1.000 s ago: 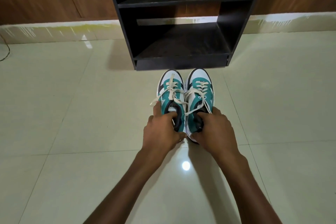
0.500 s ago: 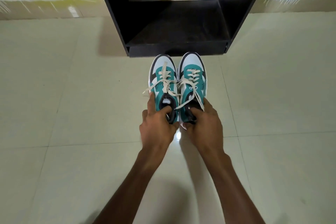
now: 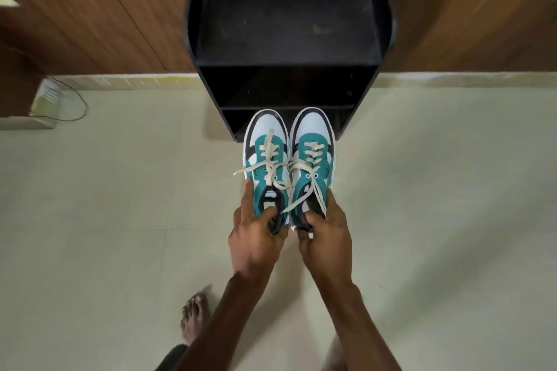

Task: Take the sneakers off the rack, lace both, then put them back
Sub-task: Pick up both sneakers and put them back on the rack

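Observation:
Two teal, white and black sneakers with cream laces are held side by side in the air, toes pointing at the black shoe rack (image 3: pixel 286 81). My left hand (image 3: pixel 256 238) grips the heel collar of the left sneaker (image 3: pixel 265 159), thumb inside the opening. My right hand (image 3: pixel 327 235) grips the heel of the right sneaker (image 3: pixel 313 153) the same way. Loose lace ends hang across both tongues. The sneakers' toes overlap the rack's lower front edge in this view. The rack's top surface and its shelves hold nothing.
The rack stands against a brown wood-panelled wall (image 3: pixel 90 15) on a pale tiled floor (image 3: pixel 120 220). A thin dark cable (image 3: pixel 77 99) curls near a white object at the left wall. My bare left foot (image 3: pixel 194 316) is on the floor below the hands.
Both sneakers have been lifted off the floor and carried toward the rack. The view has risen, so the rack's top is now seen from above.

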